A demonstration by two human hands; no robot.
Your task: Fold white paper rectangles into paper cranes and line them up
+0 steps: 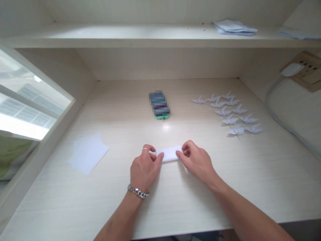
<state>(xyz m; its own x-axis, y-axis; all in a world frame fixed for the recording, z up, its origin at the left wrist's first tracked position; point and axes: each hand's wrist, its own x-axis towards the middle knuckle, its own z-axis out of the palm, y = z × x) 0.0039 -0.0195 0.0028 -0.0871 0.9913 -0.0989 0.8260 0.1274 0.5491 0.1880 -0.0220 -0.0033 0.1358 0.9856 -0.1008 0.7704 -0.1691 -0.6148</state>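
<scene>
Both hands pinch a folded paper strip at lower centre of the frame.

I see my left hand (144, 169) and right hand (197, 160) with fingers clamped on the two ends of the folded paper (170, 154), which lies flat on the tabletop (175, 201). It looks like an early fold, far from finished. A cluster of finished paper cranes (232, 112) sits at right, a loose white sheet (87, 154) at left, a phone (159, 105) above centre.
</scene>
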